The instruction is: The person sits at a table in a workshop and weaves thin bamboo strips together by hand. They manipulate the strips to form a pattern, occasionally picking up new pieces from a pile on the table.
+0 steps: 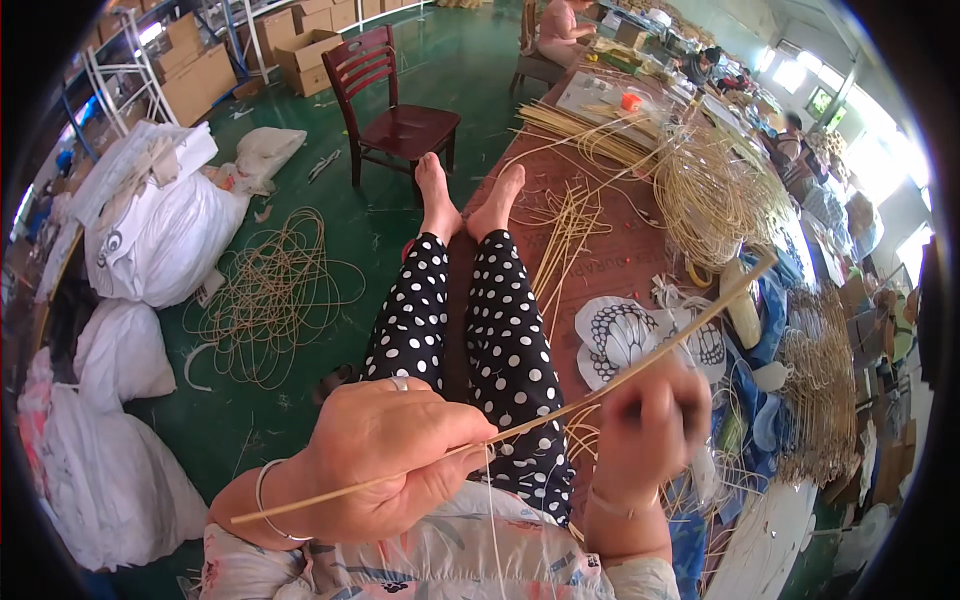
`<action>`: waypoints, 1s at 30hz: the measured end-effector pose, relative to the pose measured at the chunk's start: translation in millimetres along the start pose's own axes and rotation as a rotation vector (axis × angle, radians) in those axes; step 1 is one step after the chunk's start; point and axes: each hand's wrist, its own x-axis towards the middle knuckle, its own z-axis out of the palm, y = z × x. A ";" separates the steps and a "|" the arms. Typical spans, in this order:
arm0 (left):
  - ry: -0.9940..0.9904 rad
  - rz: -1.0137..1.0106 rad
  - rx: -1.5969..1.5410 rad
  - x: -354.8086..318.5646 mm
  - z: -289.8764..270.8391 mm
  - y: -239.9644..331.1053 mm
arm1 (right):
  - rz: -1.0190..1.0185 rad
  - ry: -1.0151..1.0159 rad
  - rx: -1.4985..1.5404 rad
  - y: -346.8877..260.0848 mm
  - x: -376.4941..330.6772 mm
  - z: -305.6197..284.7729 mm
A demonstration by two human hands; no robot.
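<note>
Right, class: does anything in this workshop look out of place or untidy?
Yes: a tangle of thin tan strands sprawls on the green floor, left of the person's legs, while straighter strips lie gathered on the brown table.

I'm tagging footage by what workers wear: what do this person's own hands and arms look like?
The left hand has a ring and, at its wrist, a slim silvery bangle. The right hand is blurred; a pale band circles its wrist. Both are gloveless. The pale sleeves stop short of the wrists; the left one shows a reddish print.
</note>
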 end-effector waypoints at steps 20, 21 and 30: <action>-0.156 -0.023 -0.021 -10.8 1.7 -2.5 | -0.091 -0.613 0.239 -40.4 -4.7 10.7; -0.165 -0.049 -0.105 -10.0 1.1 -1.9 | -0.101 -0.641 0.343 -38.9 -0.4 1.6; -0.294 -0.342 -0.519 -9.4 1.3 -7.9 | -0.049 -0.527 0.333 -1.4 8.9 17.4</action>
